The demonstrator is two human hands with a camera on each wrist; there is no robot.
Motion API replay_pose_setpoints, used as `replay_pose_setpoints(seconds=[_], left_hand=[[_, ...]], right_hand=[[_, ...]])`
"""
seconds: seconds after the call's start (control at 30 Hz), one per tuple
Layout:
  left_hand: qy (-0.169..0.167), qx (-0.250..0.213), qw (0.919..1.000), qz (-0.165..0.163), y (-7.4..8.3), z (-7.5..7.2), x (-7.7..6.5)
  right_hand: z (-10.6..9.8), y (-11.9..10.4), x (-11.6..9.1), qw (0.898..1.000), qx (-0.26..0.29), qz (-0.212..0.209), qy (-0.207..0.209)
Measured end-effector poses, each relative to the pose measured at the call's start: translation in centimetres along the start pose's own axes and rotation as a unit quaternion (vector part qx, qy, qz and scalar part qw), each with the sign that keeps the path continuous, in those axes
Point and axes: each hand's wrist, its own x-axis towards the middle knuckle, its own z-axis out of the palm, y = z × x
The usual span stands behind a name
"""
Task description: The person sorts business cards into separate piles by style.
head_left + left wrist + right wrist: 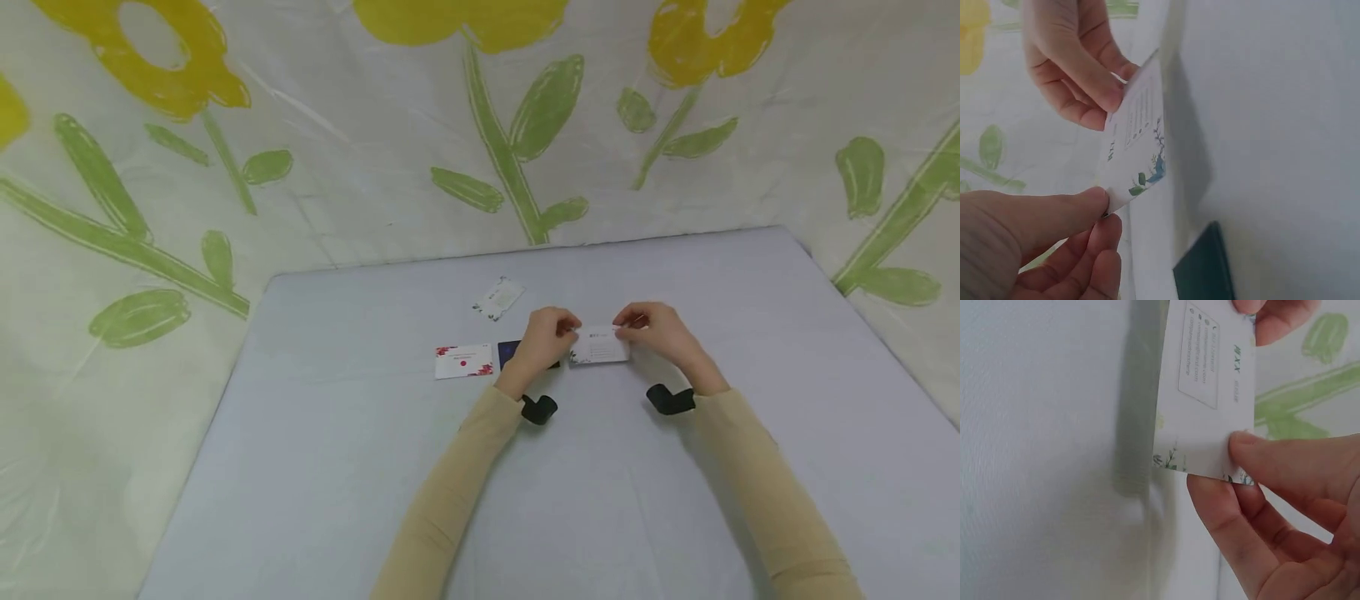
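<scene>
A white business card (600, 347) with printed text and leaf designs at its corners is held between both hands, tilted with its far edge up. My left hand (542, 343) pinches its upper left corner between thumb and fingers. At the upper right corner my right hand (660, 335) pinches it the same way, thumb on the printed face in the right wrist view. The card's lower edge is close to the table; in the left wrist view a shadow falls beside it. Under my left hand lies a dark blue card (507, 352), partly hidden by that hand.
A white card with red floral corners and a red dot (457, 363) lies left of the dark one. Farther back, another white card with leaf corners (499, 298) lies at an angle. The pale table (337, 467) meets a flower-patterned curtain (360, 158) behind.
</scene>
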Motion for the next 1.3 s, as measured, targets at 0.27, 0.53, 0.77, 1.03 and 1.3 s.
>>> replay_pose_setpoints(seconds=[0.27,0.53,0.77,1.03,1.3], left_hand=[[0.004,0.096,0.9950,-0.029,-0.6,1.1,0.0],[0.014,0.215,0.9760,-0.030,-0.5,1.7,0.2],[0.010,0.235,0.9711,-0.039,-0.2,1.9,0.3],[0.001,0.245,0.9688,-0.034,-0.5,1.8,0.6],[0.022,0.208,0.9779,-0.006,-0.8,0.4,-0.1]], right_hand=[[1.3,-0.6,0.6,0.998,-0.064,-0.010,0.005],[2.0,-0.8,1.0,0.991,-0.132,-0.022,0.004],[2.1,-1.0,0.9,0.988,-0.157,-0.017,0.005],[2.1,-1.7,1.0,0.981,-0.191,-0.018,-0.008],[1.4,-3.4,2.1,0.984,-0.175,-0.031,-0.027]])
